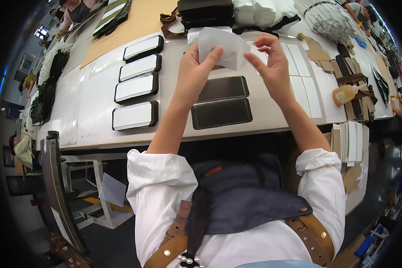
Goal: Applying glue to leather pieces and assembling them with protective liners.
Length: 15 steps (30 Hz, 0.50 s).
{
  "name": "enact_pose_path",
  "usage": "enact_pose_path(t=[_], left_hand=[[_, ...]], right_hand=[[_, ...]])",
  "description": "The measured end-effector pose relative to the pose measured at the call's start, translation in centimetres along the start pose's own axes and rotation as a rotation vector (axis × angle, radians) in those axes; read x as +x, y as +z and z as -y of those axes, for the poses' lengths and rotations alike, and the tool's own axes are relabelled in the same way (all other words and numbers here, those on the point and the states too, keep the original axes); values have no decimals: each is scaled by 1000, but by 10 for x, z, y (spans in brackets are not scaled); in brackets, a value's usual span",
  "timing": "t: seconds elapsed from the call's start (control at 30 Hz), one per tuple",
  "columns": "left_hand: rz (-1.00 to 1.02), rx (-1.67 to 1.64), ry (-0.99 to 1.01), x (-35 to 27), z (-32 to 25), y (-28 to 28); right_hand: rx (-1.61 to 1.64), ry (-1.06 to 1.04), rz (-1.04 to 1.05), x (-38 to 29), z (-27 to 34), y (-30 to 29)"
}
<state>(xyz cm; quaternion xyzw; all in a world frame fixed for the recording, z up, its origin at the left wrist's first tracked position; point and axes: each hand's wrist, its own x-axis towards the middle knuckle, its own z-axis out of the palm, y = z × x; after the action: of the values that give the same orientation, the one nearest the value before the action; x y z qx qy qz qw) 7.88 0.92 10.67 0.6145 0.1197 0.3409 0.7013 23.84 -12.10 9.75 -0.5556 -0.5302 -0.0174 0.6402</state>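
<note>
My left hand (pixel 202 62) pinches a translucent white sheet (pixel 221 47), raised above the worktable. Beside the sheet's right edge, my right hand (pixel 271 62) has its thumb and fingers spread; whether the thumb touches the sheet I cannot tell. Under my forearms lie two black rectangular panels with rounded corners, a nearer panel (pixel 222 114) and a farther panel (pixel 224 87). To their left, several black panel stacks (pixel 135 115) form a column, each topped with a white rectangle. Rows of white rectangular pieces (pixel 308 90) lie past my right wrist.
A black stack (pixel 206 13) and white bundles (pixel 258 11) stand at the back of the worktable (pixel 93 110). At right are a glue bottle (pixel 343 94) and cardboard pieces (pixel 318 53). Black strips (pixel 47 97) hang at the left. Other people work around the table's far sides.
</note>
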Motion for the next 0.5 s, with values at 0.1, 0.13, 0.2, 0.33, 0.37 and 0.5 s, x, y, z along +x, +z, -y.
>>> enact_pose_path(t=[0.1,0.13,0.2,0.33,0.37,0.5], left_hand=[[73,21,46,-8,-12,4],[79,17,54,-12,-16,5],[71,30,47,-20,-19,6],[-20,135,47,-36,-11,0],[-60,226,53,-40,-8,-2],[-184,328,68,-64,3,-6]], right_hand=[[668,700,46,-28,3,-9],[965,862,197,-32,4,-11],[1019,939,167,-46,14,-8],[735,822,59,-58,23,-7],[545,661,69,-59,22,-8],[228,470,13,-74,30,-2]])
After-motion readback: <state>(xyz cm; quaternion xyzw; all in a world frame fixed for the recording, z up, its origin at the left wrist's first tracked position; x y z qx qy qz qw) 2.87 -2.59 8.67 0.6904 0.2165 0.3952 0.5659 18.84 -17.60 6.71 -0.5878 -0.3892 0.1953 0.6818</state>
